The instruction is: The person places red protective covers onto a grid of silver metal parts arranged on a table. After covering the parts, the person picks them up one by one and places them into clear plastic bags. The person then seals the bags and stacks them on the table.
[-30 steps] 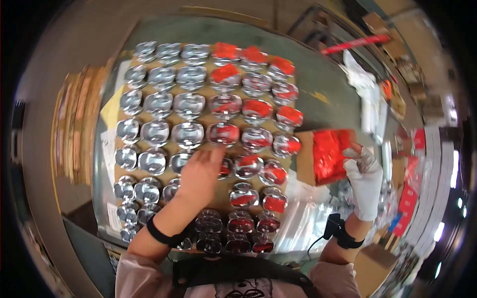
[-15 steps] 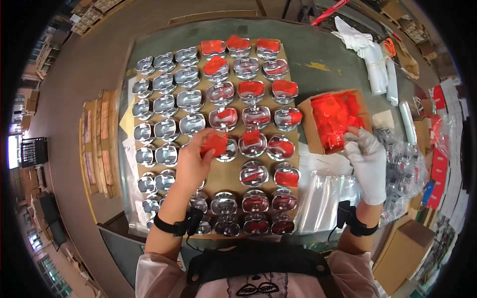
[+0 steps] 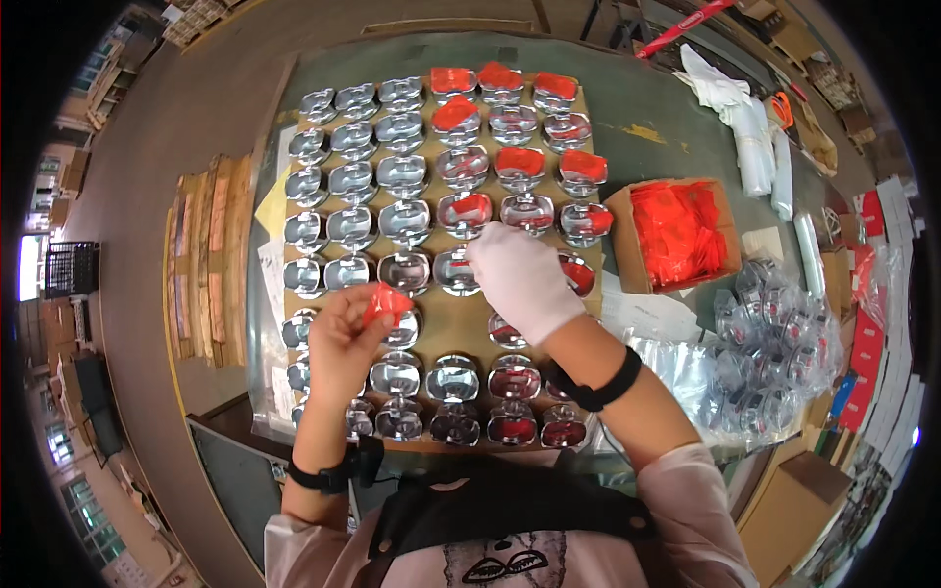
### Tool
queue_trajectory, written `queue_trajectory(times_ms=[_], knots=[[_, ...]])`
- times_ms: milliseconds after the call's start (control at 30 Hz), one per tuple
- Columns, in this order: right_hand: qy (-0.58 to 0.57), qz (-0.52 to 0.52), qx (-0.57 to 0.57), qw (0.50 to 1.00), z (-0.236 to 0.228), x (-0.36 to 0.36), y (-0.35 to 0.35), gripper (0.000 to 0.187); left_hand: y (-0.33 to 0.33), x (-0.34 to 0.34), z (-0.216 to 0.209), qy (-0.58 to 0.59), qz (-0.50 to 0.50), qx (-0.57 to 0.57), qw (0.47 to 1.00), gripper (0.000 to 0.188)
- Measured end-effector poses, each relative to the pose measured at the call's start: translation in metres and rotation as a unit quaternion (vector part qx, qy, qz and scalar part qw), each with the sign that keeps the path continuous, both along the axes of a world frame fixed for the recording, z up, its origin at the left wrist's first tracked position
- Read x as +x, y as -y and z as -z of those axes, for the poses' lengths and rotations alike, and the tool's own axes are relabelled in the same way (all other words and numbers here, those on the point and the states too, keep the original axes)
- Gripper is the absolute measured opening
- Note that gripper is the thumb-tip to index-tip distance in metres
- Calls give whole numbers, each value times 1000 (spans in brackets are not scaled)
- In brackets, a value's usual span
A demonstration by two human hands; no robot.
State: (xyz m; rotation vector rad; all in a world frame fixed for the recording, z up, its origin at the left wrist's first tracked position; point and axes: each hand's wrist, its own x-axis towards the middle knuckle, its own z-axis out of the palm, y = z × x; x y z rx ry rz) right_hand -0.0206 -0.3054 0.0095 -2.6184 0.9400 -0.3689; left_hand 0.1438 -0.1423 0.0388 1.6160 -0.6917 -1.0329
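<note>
Right hand [image 3: 522,281] swung from carton [image 3: 628,242] to metal pieces [image 3: 405,223]; I can't tell its grip. Left hand [image 3: 339,343], drawn back, nearly closed, pinches red packet [image 3: 387,302]; both now at the pieces.

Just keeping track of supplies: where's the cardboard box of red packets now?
The cardboard box stands on the green table, right of centre in the head view, just right of the rows of metal parts.
</note>
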Motion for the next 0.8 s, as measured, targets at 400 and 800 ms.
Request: queue_trajectory(times_ms=[400, 800], knots=[[93, 123, 198, 968, -80, -76, 6, 34, -56, -57, 49, 516, 295, -13, 804, 28], [-85, 220, -26, 971, -24, -237, 96, 53, -52, -64, 46, 549, 257, -11, 795, 7]])
